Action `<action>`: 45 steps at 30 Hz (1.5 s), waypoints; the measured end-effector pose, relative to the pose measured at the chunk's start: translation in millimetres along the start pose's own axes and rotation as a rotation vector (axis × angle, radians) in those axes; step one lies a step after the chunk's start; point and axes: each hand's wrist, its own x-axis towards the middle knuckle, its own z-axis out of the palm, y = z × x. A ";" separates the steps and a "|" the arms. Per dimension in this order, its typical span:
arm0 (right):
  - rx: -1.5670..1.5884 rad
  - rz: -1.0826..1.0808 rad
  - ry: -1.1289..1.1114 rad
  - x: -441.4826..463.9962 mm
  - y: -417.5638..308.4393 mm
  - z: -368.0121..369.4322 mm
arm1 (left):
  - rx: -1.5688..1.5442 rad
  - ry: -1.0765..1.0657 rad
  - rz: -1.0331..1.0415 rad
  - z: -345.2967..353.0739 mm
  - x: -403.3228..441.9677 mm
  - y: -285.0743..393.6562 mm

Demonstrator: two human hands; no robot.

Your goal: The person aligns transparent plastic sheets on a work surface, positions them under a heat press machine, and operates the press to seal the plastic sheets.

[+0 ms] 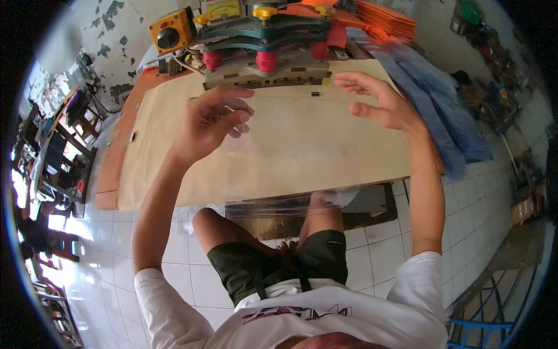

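Note:
My left hand (216,119) is raised over the cream-coloured sheet (261,157) on the table, left of centre. Its fingers are loosely curved and apart from the thumb. A pale shine shows by its fingertips, but I cannot make out any object there. My right hand (381,103) hovers over the sheet's right side, fingers stretched out and thumb apart, with nothing in it. Beyond both hands stands a press-like machine (267,41) with a green frame, yellow knobs and red cylinders. A small dark piece (315,93) lies on the sheet in front of it.
A yellow control box (170,32) with a black knob stands left of the machine. Stacked orange sheets (386,20) are at the back right. Translucent blue plastic (439,110) hangs over the table's right edge. White floor tiles (180,285) show below.

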 end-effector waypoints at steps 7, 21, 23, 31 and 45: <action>-0.058 -0.006 -0.169 2.2 -86.8 30.7 | 0.144 -0.073 0.081 43.3 13.1 36.7; -0.191 0.323 -0.177 -62.0 -60.8 -24.0 | -0.023 0.006 0.045 31.2 16.8 16.3; -0.181 0.381 -0.164 -74.8 -66.0 -27.6 | -0.022 -0.024 0.089 41.6 15.7 12.4; -0.158 0.265 -0.162 -113.8 -65.5 -53.5 | -0.251 -0.036 -0.014 87.6 5.6 -5.6; -0.249 0.588 0.242 -214.1 -33.7 -247.2 | 0.312 -0.233 0.018 126.2 -21.9 -50.7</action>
